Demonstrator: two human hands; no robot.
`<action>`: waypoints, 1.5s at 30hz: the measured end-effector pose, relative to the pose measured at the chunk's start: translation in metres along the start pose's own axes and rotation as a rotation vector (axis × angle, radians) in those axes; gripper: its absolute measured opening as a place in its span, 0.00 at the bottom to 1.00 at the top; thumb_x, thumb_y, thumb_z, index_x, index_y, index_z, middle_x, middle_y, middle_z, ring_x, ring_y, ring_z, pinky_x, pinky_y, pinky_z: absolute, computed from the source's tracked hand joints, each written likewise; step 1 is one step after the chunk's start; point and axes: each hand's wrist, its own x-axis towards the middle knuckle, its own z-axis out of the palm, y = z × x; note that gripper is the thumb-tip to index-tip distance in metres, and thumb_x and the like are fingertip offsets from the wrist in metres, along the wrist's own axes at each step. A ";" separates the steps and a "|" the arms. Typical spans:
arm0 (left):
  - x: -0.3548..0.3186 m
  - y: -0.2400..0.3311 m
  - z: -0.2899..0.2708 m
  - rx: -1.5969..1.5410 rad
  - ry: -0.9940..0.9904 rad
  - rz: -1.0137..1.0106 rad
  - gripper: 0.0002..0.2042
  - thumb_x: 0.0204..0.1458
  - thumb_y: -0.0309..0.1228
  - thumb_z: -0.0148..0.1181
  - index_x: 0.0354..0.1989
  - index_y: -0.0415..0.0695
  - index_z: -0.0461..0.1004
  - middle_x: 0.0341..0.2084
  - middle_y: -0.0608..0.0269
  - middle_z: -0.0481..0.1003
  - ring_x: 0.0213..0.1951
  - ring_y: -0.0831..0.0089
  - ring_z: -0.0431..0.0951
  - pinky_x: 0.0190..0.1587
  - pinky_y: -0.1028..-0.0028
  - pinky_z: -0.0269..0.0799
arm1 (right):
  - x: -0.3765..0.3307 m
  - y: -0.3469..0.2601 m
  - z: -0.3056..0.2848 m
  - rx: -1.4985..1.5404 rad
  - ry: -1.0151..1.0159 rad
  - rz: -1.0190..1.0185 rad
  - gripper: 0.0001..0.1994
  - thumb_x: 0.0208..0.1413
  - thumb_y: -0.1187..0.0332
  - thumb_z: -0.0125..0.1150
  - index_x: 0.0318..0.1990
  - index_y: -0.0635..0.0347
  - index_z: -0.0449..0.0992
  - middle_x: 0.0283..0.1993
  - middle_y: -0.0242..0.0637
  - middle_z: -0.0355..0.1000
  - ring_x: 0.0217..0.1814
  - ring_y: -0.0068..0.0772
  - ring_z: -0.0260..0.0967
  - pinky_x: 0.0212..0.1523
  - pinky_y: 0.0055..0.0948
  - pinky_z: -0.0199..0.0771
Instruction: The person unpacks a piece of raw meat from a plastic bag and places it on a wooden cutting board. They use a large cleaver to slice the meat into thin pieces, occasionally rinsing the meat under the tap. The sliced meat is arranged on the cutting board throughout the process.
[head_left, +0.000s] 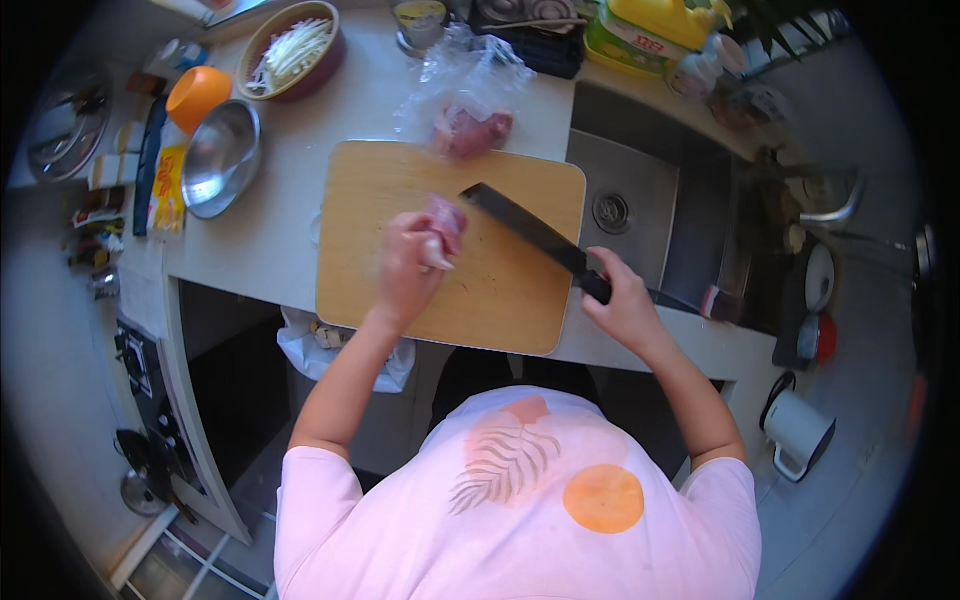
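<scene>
My left hand [408, 262] is closed around a piece of raw meat [446, 222], pinkish red with a pale part at its lower end. It holds the meat over the left half of a wooden cutting board [500, 310]. In my right hand [622, 297] is the handle of a cleaver [525, 228] with a long dark blade. The blade slants up and left across the board, its tip near the meat but apart from it. More raw meat [470, 133] lies in a clear plastic bag [462, 75] at the board's far edge.
A steel sink [640, 180] adjoins the board on the right. To the left stand a metal bowl [222, 160], an orange bowl [199, 100] and a basin [330, 68] of thin white mushrooms [295, 55]. A white bag [390, 368] hangs below the counter's front edge. A yellow jug [660, 25] stands behind.
</scene>
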 end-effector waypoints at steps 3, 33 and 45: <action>-0.012 -0.008 0.038 0.195 -0.216 0.302 0.21 0.33 0.27 0.69 0.36 0.42 0.65 0.49 0.48 0.66 0.52 0.47 0.65 0.54 0.52 0.60 | -0.017 0.010 -0.008 0.131 -0.031 0.244 0.23 0.48 0.69 0.60 0.54 0.64 0.66 0.29 0.42 0.70 0.33 0.33 0.71 0.36 0.31 0.71; 0.010 0.041 0.007 0.217 -0.542 -0.537 0.23 0.48 0.41 0.62 0.47 0.37 0.67 0.44 0.43 0.71 0.43 0.50 0.73 0.42 0.61 0.71 | -0.017 0.036 0.037 0.207 0.011 -0.066 0.22 0.52 0.74 0.54 0.56 0.65 0.64 0.32 0.47 0.73 0.31 0.41 0.73 0.39 0.34 0.72; -0.024 0.042 0.036 0.171 -0.302 -0.085 0.20 0.35 0.24 0.68 0.39 0.40 0.70 0.42 0.51 0.71 0.45 0.51 0.70 0.48 0.59 0.66 | -0.045 -0.003 0.006 0.420 -0.332 0.138 0.25 0.57 0.59 0.56 0.56 0.69 0.64 0.44 0.56 0.73 0.44 0.55 0.73 0.45 0.38 0.73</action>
